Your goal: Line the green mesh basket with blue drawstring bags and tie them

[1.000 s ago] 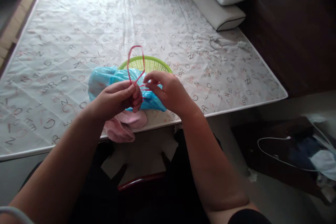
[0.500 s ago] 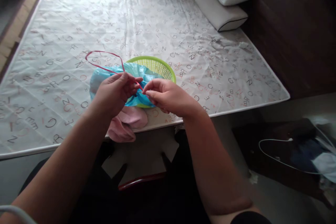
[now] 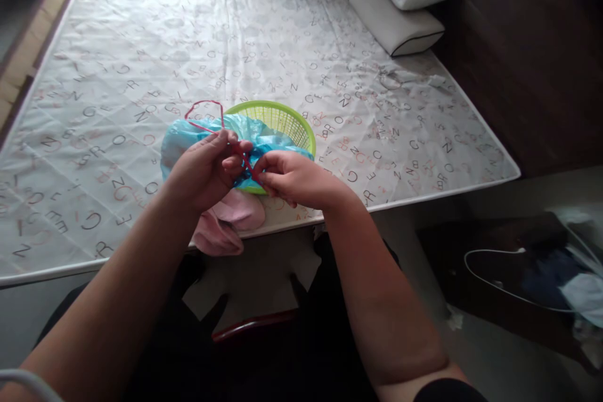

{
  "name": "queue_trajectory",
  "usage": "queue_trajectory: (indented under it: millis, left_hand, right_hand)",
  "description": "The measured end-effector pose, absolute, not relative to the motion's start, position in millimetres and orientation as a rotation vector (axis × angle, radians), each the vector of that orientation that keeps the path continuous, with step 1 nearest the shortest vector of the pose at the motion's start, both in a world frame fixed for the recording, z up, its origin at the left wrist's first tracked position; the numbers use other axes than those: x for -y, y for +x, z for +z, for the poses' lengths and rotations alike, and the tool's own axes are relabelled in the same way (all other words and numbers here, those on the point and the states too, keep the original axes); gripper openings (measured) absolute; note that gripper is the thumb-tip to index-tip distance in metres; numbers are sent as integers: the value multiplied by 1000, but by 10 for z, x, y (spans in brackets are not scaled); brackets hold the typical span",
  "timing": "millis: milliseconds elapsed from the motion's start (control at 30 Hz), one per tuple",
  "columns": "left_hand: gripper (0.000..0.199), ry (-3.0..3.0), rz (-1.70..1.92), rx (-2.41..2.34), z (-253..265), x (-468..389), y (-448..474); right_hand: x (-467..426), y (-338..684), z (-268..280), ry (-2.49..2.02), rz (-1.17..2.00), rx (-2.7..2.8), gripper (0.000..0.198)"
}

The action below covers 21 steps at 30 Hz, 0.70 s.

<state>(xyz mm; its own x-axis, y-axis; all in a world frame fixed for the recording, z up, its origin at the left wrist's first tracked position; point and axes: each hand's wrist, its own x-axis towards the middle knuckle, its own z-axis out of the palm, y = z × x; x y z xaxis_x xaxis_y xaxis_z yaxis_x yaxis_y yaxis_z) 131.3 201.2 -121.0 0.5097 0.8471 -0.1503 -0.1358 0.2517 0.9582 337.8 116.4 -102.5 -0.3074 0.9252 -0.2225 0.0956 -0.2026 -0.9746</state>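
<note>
My left hand (image 3: 203, 166) pinches the red string (image 3: 207, 114) between thumb and fingertips, its loop rising just beyond my knuckles, while my right hand (image 3: 289, 177) pinches the string's other end close beside the left. Directly under and behind both grips lies the blue plastic bag (image 3: 188, 138), draped over the green basket (image 3: 294, 125) on the bed (image 3: 117, 56). A pink cloth (image 3: 226, 223) sits just below my left wrist at the mattress edge.
</note>
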Motion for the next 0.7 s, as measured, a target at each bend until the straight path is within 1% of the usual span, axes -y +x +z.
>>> queue_trajectory:
  millis: [67, 133, 300, 367, 433, 567, 633, 700]
  left_hand:
    - [36, 1109, 739, -764, -1189, -1991, 1329]
    - [36, 1087, 726, -751, -1160, -1980, 1336]
    - [36, 1036, 747, -741, -1076, -1978, 1331]
    - [36, 1056, 721, -740, -1056, -1966, 1337]
    - [37, 1090, 677, -727, -1052, -1947, 1349]
    - [38, 1171, 615, -708, -1074, -1934, 1363]
    - [37, 1218, 629, -728, -1088, -1951, 1356]
    - [35, 1271, 660, -759, -1101, -1974, 1341]
  right_hand:
    - [-1151, 3393, -998, -1227, 1583, 1451, 9]
    - [-1127, 3424, -954, -1245, 1460, 1469, 8]
    - [-1076, 3482, -825, -1354, 713, 1198, 16]
    - [-1091, 3459, -834, -1341, 610, 1209, 19]
    - [-1128, 3413, -904, -1297, 730, 1311, 24]
    - [-1206, 3313, -1127, -1175, 1170, 1386, 32]
    - [-1225, 3280, -1208, -1173, 1267, 1347, 30]
    - [-1232, 3262, -1253, -1189, 1284, 1307, 26]
